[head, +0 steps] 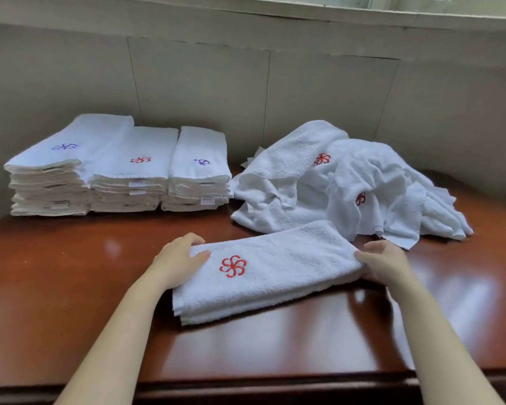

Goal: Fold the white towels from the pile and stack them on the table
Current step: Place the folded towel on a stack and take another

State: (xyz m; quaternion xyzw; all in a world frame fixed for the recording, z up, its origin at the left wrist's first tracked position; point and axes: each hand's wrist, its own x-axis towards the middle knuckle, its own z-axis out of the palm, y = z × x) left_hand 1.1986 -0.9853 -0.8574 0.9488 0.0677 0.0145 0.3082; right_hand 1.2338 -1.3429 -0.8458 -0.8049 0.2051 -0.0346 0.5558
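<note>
Left hand [178, 258], right hand [383, 262] in grips on opposite towel [281, 270] ends

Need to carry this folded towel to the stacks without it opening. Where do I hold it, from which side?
Probably the folded towel by its two short ends, where the left hand and right hand sit, one from each side, pinching all layers: it is a long strip, layered edges facing you.
</note>
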